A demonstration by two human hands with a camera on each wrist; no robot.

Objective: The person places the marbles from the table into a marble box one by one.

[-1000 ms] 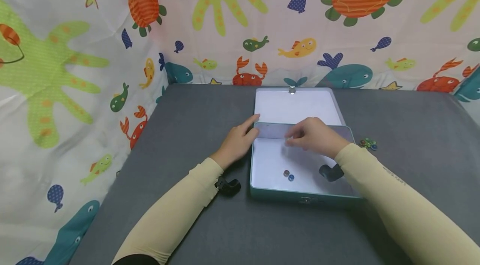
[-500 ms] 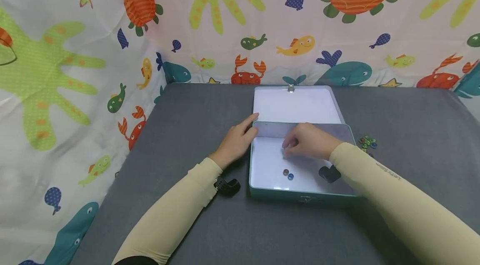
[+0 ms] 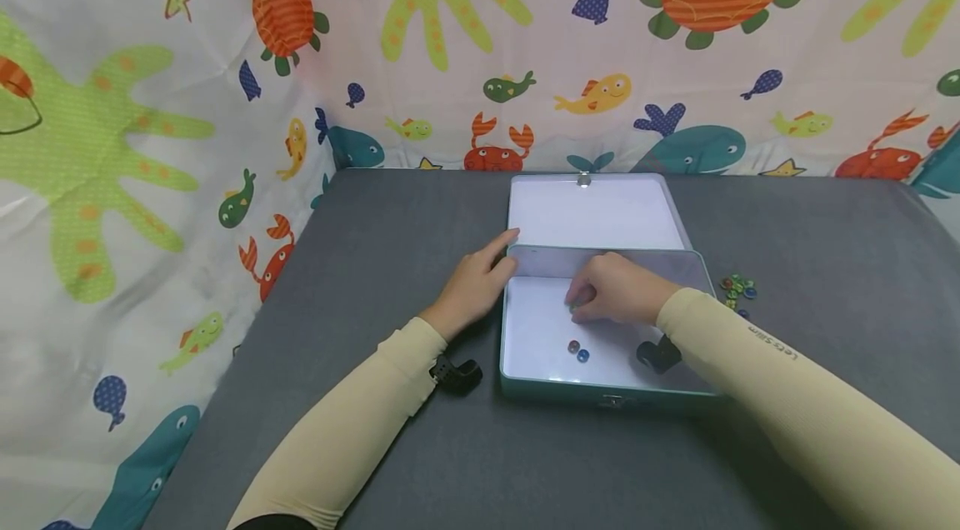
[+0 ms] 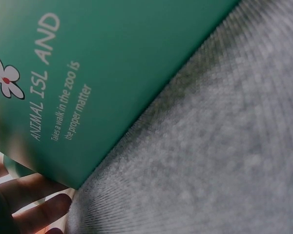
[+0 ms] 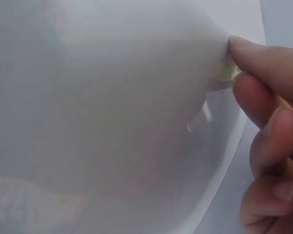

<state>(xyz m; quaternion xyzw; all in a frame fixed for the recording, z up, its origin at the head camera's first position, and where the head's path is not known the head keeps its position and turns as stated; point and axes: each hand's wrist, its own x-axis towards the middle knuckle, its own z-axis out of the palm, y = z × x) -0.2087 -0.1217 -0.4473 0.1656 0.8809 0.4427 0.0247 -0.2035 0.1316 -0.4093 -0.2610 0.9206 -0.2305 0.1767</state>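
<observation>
A green tin box (image 3: 555, 387) with a white inside lies open on the table, its lid (image 3: 592, 209) folded back. My right hand (image 3: 618, 288) is inside the box and pinches a small green glass marble (image 5: 238, 74) between thumb and forefinger, just at the white floor. Nearer the front lie a brown marble (image 3: 573, 346) and a blue marble (image 3: 582, 356), side by side. At the box's back left corner my left hand (image 3: 472, 284) rests with fairly straight fingers touching the rim and lid edge; the left wrist view shows fingers (image 4: 41, 212) by the printed green side (image 4: 122, 63).
Several coloured marbles (image 3: 738, 288) lie on the grey table (image 3: 825, 263) right of the box, partly hidden by the right sleeve (image 3: 795, 372). A cloth curtain (image 3: 450, 13) printed with sea animals hangs behind and to the left. Each wrist carries a dark camera (image 3: 457, 374).
My right hand has come down and slightly toward me from the box's back wall to its floor, with the green marble at its fingertips. The left hand stays in place.
</observation>
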